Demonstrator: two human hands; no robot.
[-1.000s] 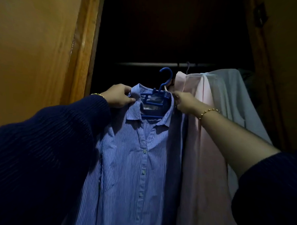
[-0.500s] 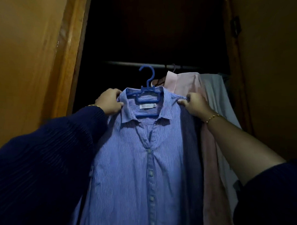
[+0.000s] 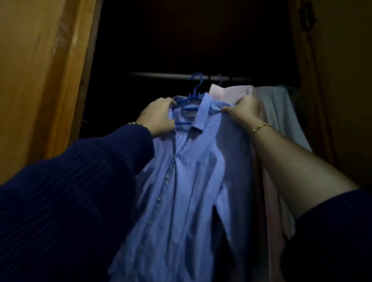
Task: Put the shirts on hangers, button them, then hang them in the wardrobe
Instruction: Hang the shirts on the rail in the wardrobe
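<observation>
Setting: dark open wardrobe between orange-brown wooden doors; metal rail runs across the opening; light is poor.
Already hung: pink shirt and a pale garment hang on the rail, right of centre.
Task thing: blue striped shirt on a blue hanger, held up in the opening just left of the pink shirt and touching it; placket looks buttoned down its length.
Left hand: fingers curl round the collar and the hanger's near arm; holding both.
Right hand: pinches the shirt's far shoulder by the collar; a bead bracelet sits on the wrist.
Step in hand: hanging; the hook overlaps the rail in view; I cannot tell whether it is seated over it.
Next move, judged: settle the hook fully onto the rail, let the weight drop, then let go with both hands; the gap beside the pink shirt is tight, so cloth may snag or bunch.
Change from half a second ago: the hook was below the rail and is now level with it; the left hand has shifted inward from the shoulder to the collar; the shirt front, then flat to the camera, is now turned leftward and creased.
</observation>
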